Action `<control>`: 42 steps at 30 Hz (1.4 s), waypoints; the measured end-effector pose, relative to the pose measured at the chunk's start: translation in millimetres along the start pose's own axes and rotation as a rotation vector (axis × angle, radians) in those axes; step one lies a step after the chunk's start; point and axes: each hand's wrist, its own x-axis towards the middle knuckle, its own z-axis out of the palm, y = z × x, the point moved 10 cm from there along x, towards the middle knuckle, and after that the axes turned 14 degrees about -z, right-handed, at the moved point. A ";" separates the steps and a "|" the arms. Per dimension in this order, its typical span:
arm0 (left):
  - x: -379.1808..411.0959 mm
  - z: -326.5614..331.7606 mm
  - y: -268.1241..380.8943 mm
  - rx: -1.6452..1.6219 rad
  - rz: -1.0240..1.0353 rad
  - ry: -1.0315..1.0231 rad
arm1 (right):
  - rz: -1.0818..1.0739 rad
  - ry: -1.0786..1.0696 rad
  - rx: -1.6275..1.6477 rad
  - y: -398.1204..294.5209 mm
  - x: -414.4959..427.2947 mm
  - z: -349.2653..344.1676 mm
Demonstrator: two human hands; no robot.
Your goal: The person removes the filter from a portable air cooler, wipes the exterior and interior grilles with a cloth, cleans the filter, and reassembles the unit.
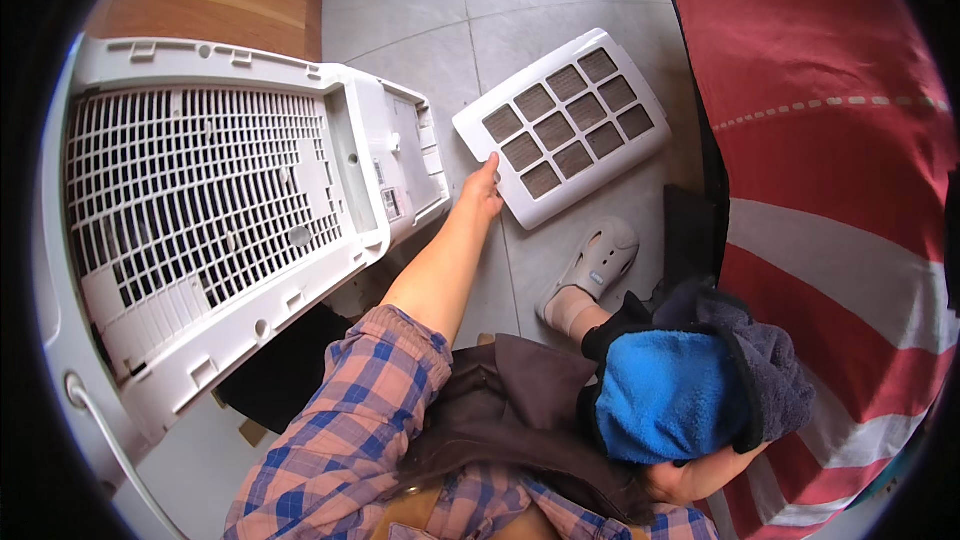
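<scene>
A white plastic cover panel (541, 195) with a grid of square openings stands or lies over the grey floor, ahead of me. Brownish filter mesh (553, 131) shows through its openings. With my thumb on the near left edge, my left hand (484, 186) grips this panel; the other fingers are mostly hidden. My right hand (694, 476), low on the right, holds a blue and dark grey cloth (667, 394) that covers its fingers. To the left, a white appliance housing (360, 165) shows its exposed plastic grille (217, 180).
A wooden furniture piece (217, 0) stands behind the appliance. Red and white fabric (810, 165) drapes along the right side. My foot in a grey clog (600, 259) rests on the tiled floor (405, 7). A white cord (112, 442) leaves the appliance at lower left.
</scene>
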 end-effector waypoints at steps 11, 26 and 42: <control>-63.5 -8.5 12.7 0.049 0.130 -0.039 | -0.003 0.003 -0.027 0.0 -0.2 -1.3; -187.4 73.3 2.4 0.228 0.445 -0.305 | -0.158 0.018 -0.080 -18.5 5.3 -33.2; -366.1 -36.0 -39.5 0.080 0.706 -0.555 | -0.927 -0.988 -1.551 77.5 -50.6 19.0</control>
